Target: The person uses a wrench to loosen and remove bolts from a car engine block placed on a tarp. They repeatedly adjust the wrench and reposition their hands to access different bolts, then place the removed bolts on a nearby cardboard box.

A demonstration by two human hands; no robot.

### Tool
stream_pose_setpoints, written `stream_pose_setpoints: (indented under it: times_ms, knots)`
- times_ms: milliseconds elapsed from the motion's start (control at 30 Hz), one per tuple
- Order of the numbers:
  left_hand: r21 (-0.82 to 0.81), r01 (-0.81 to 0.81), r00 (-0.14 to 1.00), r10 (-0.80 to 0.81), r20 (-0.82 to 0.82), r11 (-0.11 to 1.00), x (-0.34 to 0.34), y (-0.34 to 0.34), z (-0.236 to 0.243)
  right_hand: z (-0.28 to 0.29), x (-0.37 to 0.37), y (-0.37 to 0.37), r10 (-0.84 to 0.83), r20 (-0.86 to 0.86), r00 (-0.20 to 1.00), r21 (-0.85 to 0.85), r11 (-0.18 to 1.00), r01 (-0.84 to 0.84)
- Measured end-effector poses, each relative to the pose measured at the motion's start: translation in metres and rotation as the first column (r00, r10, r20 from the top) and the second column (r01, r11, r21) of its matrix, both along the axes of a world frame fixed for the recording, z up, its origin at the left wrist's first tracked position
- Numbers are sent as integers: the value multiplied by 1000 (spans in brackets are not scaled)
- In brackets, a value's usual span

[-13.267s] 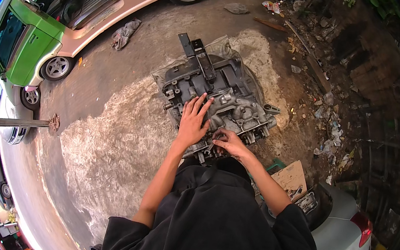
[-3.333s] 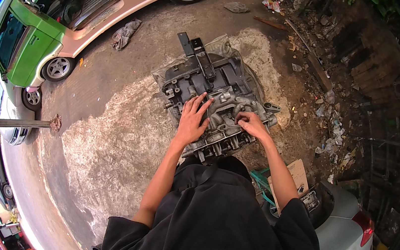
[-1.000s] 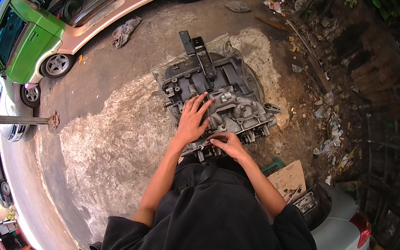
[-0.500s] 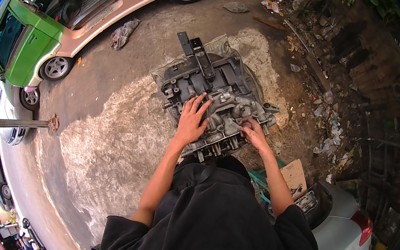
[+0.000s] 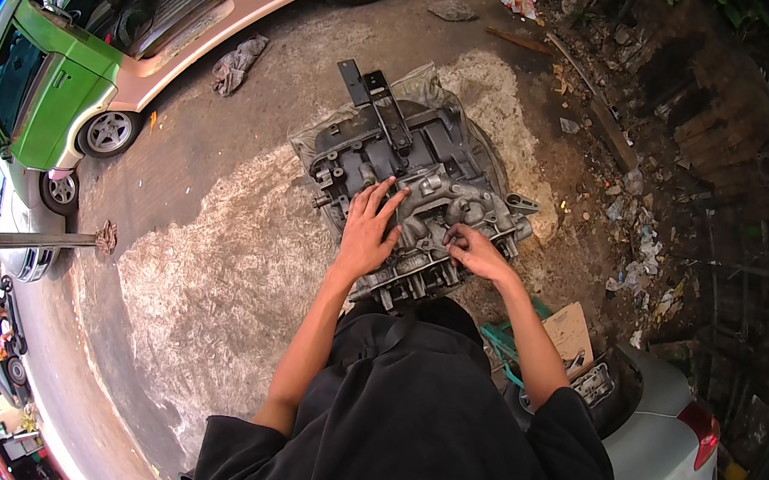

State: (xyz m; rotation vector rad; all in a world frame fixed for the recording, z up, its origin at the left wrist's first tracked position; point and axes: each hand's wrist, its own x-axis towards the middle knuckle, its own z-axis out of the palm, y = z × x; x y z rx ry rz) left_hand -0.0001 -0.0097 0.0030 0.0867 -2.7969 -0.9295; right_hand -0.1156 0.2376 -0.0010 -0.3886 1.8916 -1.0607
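Green car (image 5: pixel 91 50): parked at the far left with its door open, well apart from the work.
Rag (image 5: pixel 236 64): lies crumpled on the ground just beside the car, out of reach from here.
Ground (image 5: pixel 206 285): a pale dusty patch spreads under and to the left of the casting.
Engine casting (image 5: pixel 412 171): grey metal block, flat on the ground right in front of the person, with a black bracket (image 5: pixel 374 104) sticking up at its far end.
Left hand (image 5: pixel 368 230): laid flat on the near part of the casting, fingers spread and straight, gripping nothing; it looks like a bracing hand, so I'd keep the weight on it to stop the block rocking.
Right hand (image 5: pixel 479 252): fingers curled and pinched together on a small fitting at the casting's near right edge; what they hold is too small to tell.
Advice: steady pinch, short turns, palm kept planted.
Cardboard (image 5: pixel 570 332): near the right elbow, beside a silver car (image 5: pixel 664 466).
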Motion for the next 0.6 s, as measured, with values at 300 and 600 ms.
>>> stream_pose_setpoints:
  times_ms: [300,600]
  knots:
    - [-14,0,1000,1,4,1000,0,0,3,-11,31,-14,194,439,877,-276,958,-73]
    - [-3,-9,1000,9,1,1000,0,1,5,-26,62,-35,80,304,949,-334,942,27]
